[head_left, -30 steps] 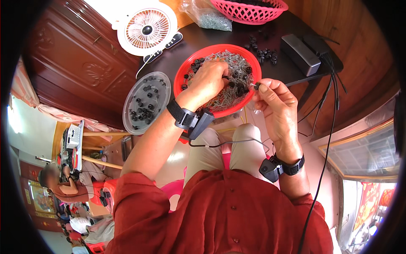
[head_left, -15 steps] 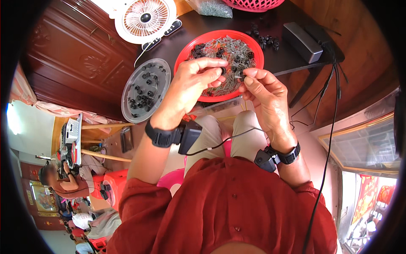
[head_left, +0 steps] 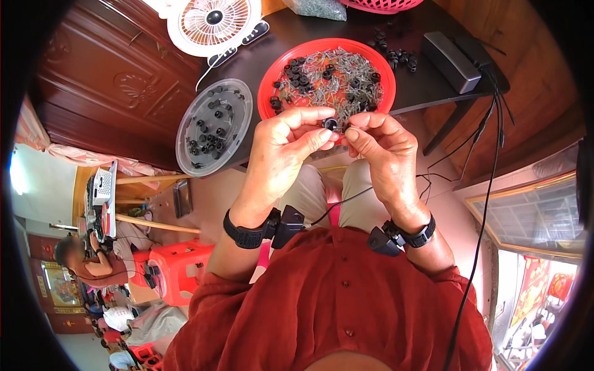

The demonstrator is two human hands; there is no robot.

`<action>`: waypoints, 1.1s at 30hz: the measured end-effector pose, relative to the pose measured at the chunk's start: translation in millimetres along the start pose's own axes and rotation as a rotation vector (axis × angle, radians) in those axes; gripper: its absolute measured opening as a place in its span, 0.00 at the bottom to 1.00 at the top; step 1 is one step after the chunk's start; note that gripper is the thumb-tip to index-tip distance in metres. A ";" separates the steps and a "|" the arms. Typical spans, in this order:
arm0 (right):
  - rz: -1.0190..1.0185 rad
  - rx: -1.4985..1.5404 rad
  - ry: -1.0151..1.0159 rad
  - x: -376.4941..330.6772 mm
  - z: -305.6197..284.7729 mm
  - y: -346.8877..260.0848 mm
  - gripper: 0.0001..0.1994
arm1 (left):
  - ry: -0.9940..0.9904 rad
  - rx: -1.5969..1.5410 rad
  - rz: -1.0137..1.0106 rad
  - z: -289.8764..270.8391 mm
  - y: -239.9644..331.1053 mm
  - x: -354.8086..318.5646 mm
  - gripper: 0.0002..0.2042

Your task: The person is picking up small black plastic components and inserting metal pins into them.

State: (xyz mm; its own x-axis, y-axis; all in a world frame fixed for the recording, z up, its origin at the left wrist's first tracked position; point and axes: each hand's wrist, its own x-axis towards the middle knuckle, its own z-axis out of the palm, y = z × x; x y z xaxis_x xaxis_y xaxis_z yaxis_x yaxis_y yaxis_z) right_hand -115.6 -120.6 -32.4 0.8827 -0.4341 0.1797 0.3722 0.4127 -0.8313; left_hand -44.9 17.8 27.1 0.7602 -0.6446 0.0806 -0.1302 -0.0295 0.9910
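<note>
My left hand (head_left: 289, 137) pinches a small round black plastic cap (head_left: 331, 124), its hollow side showing. Close beside it, my right hand (head_left: 388, 147) has thumb and fingertips pressed together; whatever they hold is small, dark and mostly hidden. Both hands are over the near rim of a round red tray (head_left: 389, 83). Lying in that tray are many thin silvery metal pieces (head_left: 337, 68) and loose black plastic parts (head_left: 298, 78). To the left, a round translucent tub (head_left: 185, 133) contains several more black parts (head_left: 213, 146).
On the dark table (head_left: 272, 46) stand a white fan (head_left: 215, 17) and a grey-black box (head_left: 450, 62) with cables. Black parts (head_left: 402, 59) lie near the box. A bag (head_left: 318, 8) and pink basket (head_left: 383, 5) are behind. A person (head_left: 93, 263) sits far left near a red stool (head_left: 179, 272).
Both hands have drawn back toward me and closer together, away from the tray's middle. The cap in my left hand now shows its hollow side. The view has shifted slightly.
</note>
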 end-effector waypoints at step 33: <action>-0.130 -0.157 -0.027 -7.8 9.7 -6.7 0.05 | -0.005 -0.032 0.061 -4.8 -16.8 -3.8 0.10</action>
State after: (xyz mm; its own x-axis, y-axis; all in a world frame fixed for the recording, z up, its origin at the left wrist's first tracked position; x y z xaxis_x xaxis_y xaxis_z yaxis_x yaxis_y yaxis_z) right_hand -122.1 -112.2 -23.2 0.8382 -0.4535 0.3028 0.4361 0.2240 -0.8716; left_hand -42.5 24.4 10.6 0.7486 -0.6479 0.1405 -0.1556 0.0343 0.9872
